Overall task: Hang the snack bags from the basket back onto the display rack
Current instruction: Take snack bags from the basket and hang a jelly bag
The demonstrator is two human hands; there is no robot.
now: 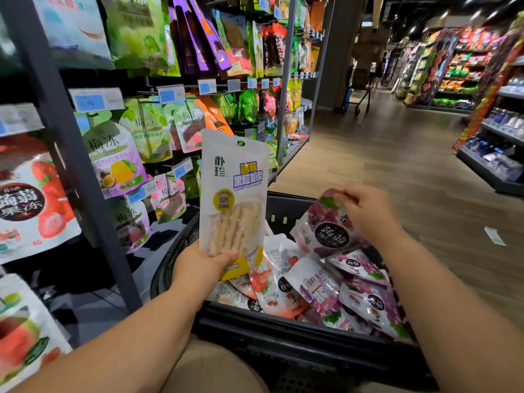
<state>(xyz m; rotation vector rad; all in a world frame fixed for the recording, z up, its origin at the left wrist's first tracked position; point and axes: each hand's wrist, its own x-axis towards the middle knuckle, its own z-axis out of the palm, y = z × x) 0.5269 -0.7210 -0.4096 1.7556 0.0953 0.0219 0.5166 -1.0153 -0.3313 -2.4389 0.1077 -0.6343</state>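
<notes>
- The left hand grips a white bag by its lower part, thumb across the front. It holds the bag upright above the left edge of the basket.
- The hang hole at the top of the white bag is free and sits on no hook. This bag is lifted out but not yet hung.
- The right hand pinches the top edge of a purple bag. That bag leans tilted near the basket's far right corner, with its lower end resting on other bags.
- The basket holds many more bags. Purple ones lie along its right side and red strawberry ones lie toward the middle. They overlap, and some are face down with a barcode showing.
- The display rack stands just left of the basket. Its hooks carry rows of green, purple and orange pouches behind blue price tags. Which hook suits the white bag cannot be told.
- The larger part of the task seems to be left. Two bags are in the hands and none is going onto a hook, while a full pile waits in the basket. How many bags already hang back in place cannot be told.
</notes>
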